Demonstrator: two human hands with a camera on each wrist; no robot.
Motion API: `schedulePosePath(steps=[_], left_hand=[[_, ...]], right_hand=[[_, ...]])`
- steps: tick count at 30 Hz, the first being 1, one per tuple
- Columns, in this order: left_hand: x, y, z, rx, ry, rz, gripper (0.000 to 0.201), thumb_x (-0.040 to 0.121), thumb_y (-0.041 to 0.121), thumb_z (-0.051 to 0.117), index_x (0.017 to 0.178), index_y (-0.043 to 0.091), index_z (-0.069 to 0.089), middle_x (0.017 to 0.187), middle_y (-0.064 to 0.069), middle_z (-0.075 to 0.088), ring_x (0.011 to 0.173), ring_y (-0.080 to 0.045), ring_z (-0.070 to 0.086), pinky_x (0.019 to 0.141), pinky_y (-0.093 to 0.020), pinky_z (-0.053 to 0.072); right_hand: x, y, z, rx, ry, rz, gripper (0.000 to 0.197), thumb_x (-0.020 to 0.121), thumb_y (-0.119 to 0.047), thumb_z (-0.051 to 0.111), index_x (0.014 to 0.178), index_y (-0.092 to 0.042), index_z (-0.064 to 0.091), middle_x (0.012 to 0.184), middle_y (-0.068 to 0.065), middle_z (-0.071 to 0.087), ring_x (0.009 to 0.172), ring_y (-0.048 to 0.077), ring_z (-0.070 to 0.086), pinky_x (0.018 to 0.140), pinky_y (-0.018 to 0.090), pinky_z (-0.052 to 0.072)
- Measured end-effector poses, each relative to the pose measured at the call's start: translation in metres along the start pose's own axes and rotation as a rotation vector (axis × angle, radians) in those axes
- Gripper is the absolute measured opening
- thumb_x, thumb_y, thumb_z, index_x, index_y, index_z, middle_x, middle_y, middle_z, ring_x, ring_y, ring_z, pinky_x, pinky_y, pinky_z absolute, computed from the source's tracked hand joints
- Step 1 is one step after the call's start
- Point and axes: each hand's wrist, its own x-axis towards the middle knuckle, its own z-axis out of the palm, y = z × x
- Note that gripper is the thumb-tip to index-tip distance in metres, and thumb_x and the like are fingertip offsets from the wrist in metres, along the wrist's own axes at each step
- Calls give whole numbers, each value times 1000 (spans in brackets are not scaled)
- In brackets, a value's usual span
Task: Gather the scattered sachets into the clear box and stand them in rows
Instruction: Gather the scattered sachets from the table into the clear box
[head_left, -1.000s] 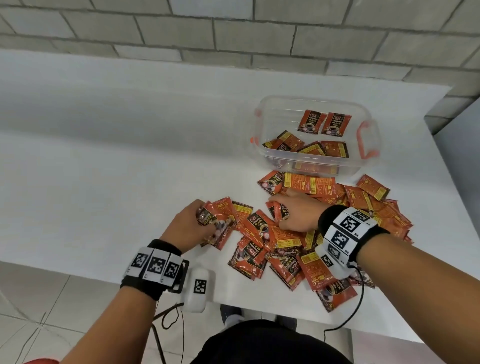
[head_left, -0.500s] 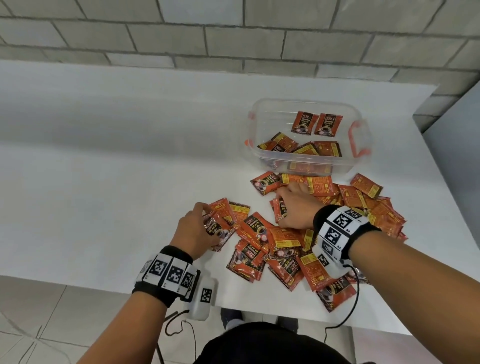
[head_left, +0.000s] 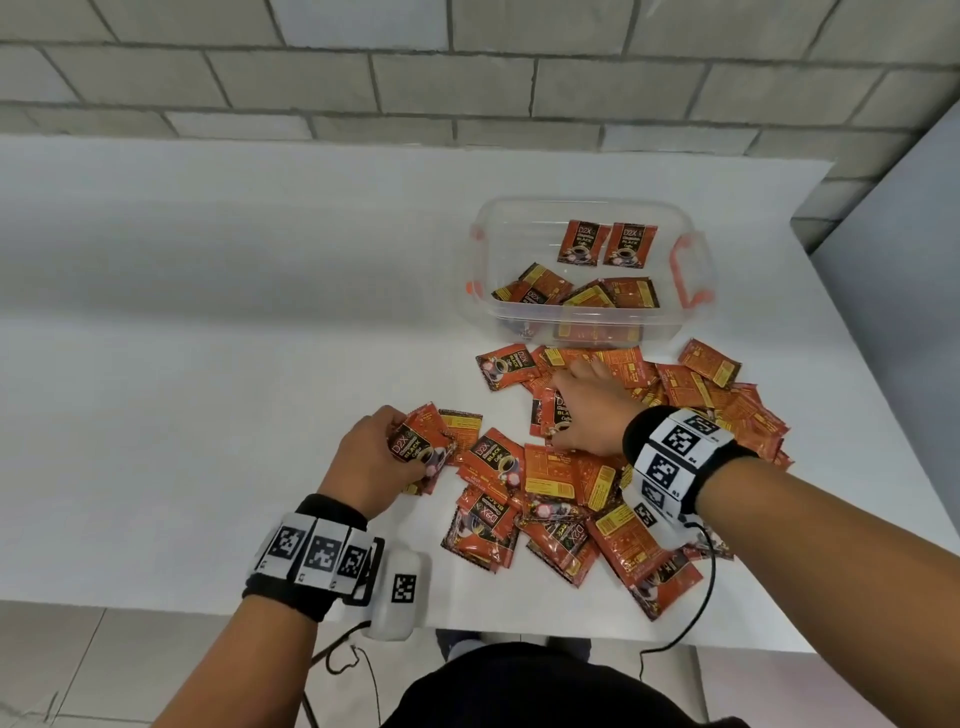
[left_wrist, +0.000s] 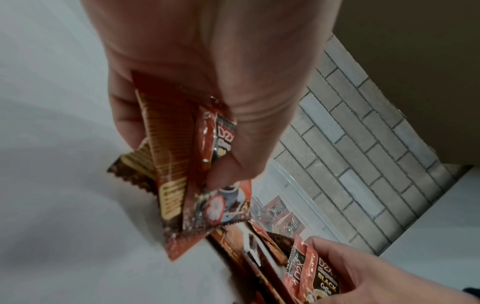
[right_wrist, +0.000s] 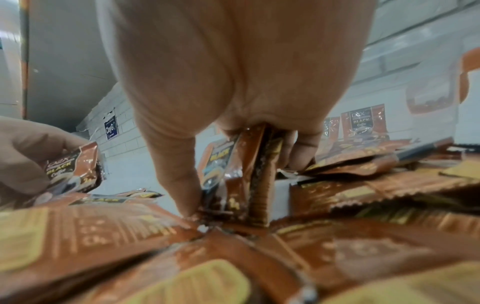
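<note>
Dozens of flat, glossy orange-red sachets (head_left: 597, 483) with crimped, saw-toothed ends lie overlapping in a loose heap on the smooth white table (head_left: 208, 415), just in front of the clear box (head_left: 587, 213). The box is a rounded rectangular tub of thin see-through plastic with orange clip handles at its short ends. Two sachets stand upright against its far wall and a few more lie tumbled flat on its floor. The left hand (head_left: 371, 457) has its grip closed round a small fanned bundle of sachets (left_wrist: 187, 174), thumb on the printed front and fingers behind, at the heap's left edge. The right hand (head_left: 589, 410) rests on the heap near the box, its grip pinching a few sachets on edge (right_wrist: 249, 164) between thumb and fingers. Behind the table stands a wall of matte grey blocks (head_left: 467, 78).
</note>
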Motion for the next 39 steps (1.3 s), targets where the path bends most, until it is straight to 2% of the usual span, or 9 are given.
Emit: schedulePosePath(steps=[5, 8, 13, 17, 22, 28, 33, 36, 39], left_hand=[[1, 1, -2, -84, 6, -1, 38, 77, 15, 78, 104, 18, 51, 86, 10, 60, 76, 0, 57, 59, -12, 41], [1, 2, -3, -131, 19, -12, 37, 77, 13, 77, 104, 19, 52, 86, 9, 62, 74, -4, 60, 57, -16, 42], [10, 13, 1, -200, 10, -6, 37, 75, 9, 75, 103, 19, 53, 89, 3, 66, 74, -16, 63, 66, -29, 49], [18, 27, 6, -179, -25, 19, 36, 78, 11, 73, 105, 19, 52, 89, 5, 64, 73, -9, 61, 57, -19, 41], [28, 43, 3, -149, -50, 63, 34, 78, 14, 74, 103, 18, 53, 86, 7, 63, 74, -7, 60, 57, -19, 40], [42, 52, -12, -161, 9, 87, 34, 77, 12, 74, 103, 18, 54, 87, 4, 65, 77, -14, 63, 62, -25, 45], [60, 74, -29, -215, 121, 141, 30, 78, 11, 74, 101, 18, 56, 84, 6, 65, 74, -11, 65, 64, -25, 51], [71, 94, -39, -244, 149, 221, 29, 79, 13, 76, 100, 18, 57, 83, 9, 65, 70, -2, 61, 53, -8, 43], [84, 116, -45, -260, 194, 283, 28, 77, 20, 79, 96, 20, 58, 80, 13, 63, 71, 0, 60, 49, -3, 39]], right_hand=[[-19, 11, -20, 269, 46, -6, 64, 86, -30, 68, 138, -14, 33, 114, 6, 58, 88, 16, 57, 73, 30, 48], [-31, 14, -32, 298, 5, -17, 78, 85, -34, 68, 147, -16, 24, 134, 9, 53, 97, 20, 62, 89, 37, 50], [-35, 2, -12, 194, -242, -40, 84, 86, -35, 66, 151, -16, 16, 143, 11, 45, 111, 23, 57, 90, 30, 47], [-20, 0, -2, 103, -168, 7, 82, 86, -39, 65, 148, -9, 21, 142, 12, 42, 116, 25, 50, 86, 29, 41], [-5, -1, 4, 94, -116, 34, 82, 81, -39, 69, 145, -12, 26, 150, 11, 20, 137, 32, 24, 110, 42, 32], [5, -1, 3, 145, -64, 27, 87, 76, -34, 75, 145, -13, 27, 144, 11, 29, 134, 30, 27, 111, 42, 32], [3, 1, -5, 113, -21, -13, 65, 84, -27, 68, 139, -11, 37, 140, 10, 38, 133, 29, 30, 111, 41, 29], [-6, 6, -25, 191, -37, -29, 55, 92, -27, 61, 138, -13, 34, 126, 9, 56, 110, 25, 56, 96, 39, 47], [-21, 15, -59, 398, -9, -74, 51, 93, -27, 58, 139, -19, 35, 110, 4, 64, 85, 16, 64, 79, 31, 55]])
